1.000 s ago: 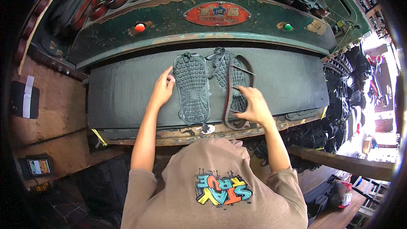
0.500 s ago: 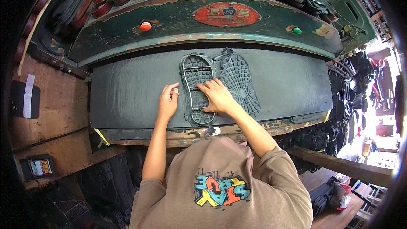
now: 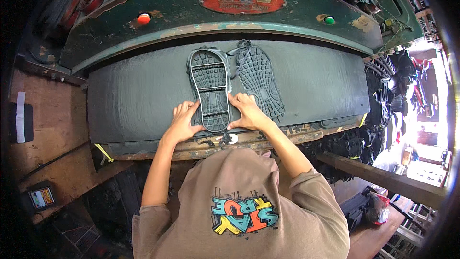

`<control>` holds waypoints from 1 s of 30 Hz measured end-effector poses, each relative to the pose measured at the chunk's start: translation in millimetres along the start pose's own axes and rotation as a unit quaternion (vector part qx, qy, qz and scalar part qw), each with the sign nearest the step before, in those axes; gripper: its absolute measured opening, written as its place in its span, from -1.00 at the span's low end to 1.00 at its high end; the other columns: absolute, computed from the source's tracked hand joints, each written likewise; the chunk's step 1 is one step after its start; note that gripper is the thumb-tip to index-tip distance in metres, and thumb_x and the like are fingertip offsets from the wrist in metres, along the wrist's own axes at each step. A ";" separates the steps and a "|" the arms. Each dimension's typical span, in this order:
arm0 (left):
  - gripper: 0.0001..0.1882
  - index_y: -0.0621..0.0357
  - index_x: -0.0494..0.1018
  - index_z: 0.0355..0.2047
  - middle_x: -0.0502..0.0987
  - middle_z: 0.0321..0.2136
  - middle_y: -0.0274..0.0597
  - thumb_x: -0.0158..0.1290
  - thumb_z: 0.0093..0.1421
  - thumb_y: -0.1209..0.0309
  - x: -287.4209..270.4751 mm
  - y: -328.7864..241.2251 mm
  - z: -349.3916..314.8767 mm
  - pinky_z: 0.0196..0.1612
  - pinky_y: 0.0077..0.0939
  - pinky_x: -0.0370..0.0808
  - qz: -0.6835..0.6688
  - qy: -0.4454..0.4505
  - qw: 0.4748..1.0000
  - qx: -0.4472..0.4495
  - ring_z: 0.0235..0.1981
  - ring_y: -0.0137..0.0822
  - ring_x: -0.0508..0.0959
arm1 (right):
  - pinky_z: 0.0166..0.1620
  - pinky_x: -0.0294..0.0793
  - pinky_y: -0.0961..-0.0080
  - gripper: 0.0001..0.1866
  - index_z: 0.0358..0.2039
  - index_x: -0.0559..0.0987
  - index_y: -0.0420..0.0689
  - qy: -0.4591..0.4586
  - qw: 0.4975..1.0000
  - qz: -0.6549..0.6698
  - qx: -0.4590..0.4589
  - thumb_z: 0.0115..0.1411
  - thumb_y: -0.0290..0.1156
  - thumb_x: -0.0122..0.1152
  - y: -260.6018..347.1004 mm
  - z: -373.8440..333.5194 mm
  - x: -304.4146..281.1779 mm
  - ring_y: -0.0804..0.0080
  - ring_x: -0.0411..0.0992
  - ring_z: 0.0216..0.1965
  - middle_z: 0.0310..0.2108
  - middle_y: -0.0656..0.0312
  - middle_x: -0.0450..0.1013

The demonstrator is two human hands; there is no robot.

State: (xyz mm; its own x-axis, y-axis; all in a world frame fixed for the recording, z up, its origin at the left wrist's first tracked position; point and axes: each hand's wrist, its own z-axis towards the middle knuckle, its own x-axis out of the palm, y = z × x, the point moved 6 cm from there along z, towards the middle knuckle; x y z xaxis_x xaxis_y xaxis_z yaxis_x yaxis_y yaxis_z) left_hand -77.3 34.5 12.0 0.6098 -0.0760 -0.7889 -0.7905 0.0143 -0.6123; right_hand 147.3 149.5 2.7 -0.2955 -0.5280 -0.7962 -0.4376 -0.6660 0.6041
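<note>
A sole-shaped metal cutting die (image 3: 212, 88) with crossbars lies over a black rubber shoe sole (image 3: 209, 74), whose treads show through the frame. My left hand (image 3: 183, 122) holds the die's lower left side, with the thumb near the heel end. On the lower right side my right hand (image 3: 249, 113) grips the same die, its thumb also by the heel. A second black sole (image 3: 261, 81) with ragged edges lies just right of the die, partly behind my right fingers.
A dark cutting board (image 3: 321, 76) bears the soles. Behind it runs a green machine beam (image 3: 172, 19) with a red button (image 3: 143, 18) and a green button (image 3: 329, 19). Rubber scraps (image 3: 306, 128) litter the front ledge. A wooden side table (image 3: 52, 115) stands at left.
My left hand has come from beside the die onto its lower left side. My right hand has shifted from across the die to its lower right edge. The view has shifted slightly.
</note>
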 end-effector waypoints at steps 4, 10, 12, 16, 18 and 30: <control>0.05 0.22 0.36 0.37 0.39 0.11 -0.05 0.52 -0.15 0.18 8.8 10.0 10.4 0.25 -0.20 0.24 -0.008 0.050 0.998 -0.047 0.16 -0.07 0.37 | 0.15 0.23 0.23 0.28 0.45 0.31 -0.13 -0.032 0.999 0.007 0.017 -0.29 0.03 0.70 -0.7 6.6 0.3 0.13 0.34 0.04 -0.05 0.11 0.41; 0.06 0.15 0.36 0.39 0.43 0.05 -0.13 0.52 -0.16 0.19 4.9 19.9 7.7 0.22 -0.25 0.26 -0.002 0.030 0.999 -0.019 0.10 -0.13 0.40 | 0.15 0.26 0.27 0.20 0.39 0.41 -0.13 -0.047 0.998 0.033 0.011 -0.31 -0.02 0.71 2.1 11.7 4.8 0.14 0.32 0.02 -0.07 0.14 0.40; 0.07 0.12 0.35 0.40 0.45 0.04 -0.15 0.52 -0.16 0.19 4.6 22.0 7.8 0.22 -0.25 0.26 -0.005 0.030 0.999 -0.021 0.10 -0.14 0.40 | 0.16 0.25 0.25 0.19 0.39 0.42 -0.12 -0.037 0.999 0.021 0.033 -0.30 -0.01 0.70 -0.3 14.2 8.3 0.15 0.34 0.04 -0.06 0.13 0.41; -0.01 0.18 0.43 0.32 0.45 0.04 -0.13 0.49 -0.20 0.28 6.4 18.8 10.8 0.23 -0.25 0.25 -0.041 0.018 0.999 -0.023 0.08 -0.11 0.40 | 0.17 0.24 0.23 0.19 0.40 0.40 -0.13 -0.038 0.999 -0.004 0.028 -0.28 0.02 0.68 0.9 12.8 5.3 0.16 0.35 0.05 -0.06 0.13 0.40; 0.09 0.00 0.34 0.42 0.45 0.05 -0.16 0.52 -0.17 0.17 10.0 17.8 12.8 0.23 -0.25 0.26 -0.034 0.040 0.998 -0.025 0.10 -0.14 0.40 | 0.18 0.24 0.23 0.15 0.37 0.43 -0.15 -0.010 0.998 -0.002 0.059 -0.28 -0.05 0.70 -3.1 11.0 5.6 0.13 0.33 0.05 -0.04 0.12 0.40; 0.02 0.13 0.39 0.37 0.44 0.07 -0.16 0.50 -0.17 0.28 -3.0 25.9 7.1 0.24 -0.26 0.27 -0.034 0.021 0.999 -0.024 0.10 -0.14 0.40 | 0.16 0.24 0.23 0.20 0.41 0.36 -0.16 -0.026 0.999 -0.016 0.023 -0.26 0.00 0.69 7.7 22.7 8.2 0.16 0.35 0.07 -0.07 0.12 0.41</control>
State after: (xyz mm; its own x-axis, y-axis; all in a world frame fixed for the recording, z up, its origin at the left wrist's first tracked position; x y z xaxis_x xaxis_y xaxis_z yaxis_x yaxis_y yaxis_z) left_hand -99.2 42.2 -1.8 0.6597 -0.1168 -0.7424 -0.7500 -0.0391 -0.6603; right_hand 122.3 152.0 0.0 -0.3247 -0.4773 -0.8165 -0.4865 -0.6560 0.5770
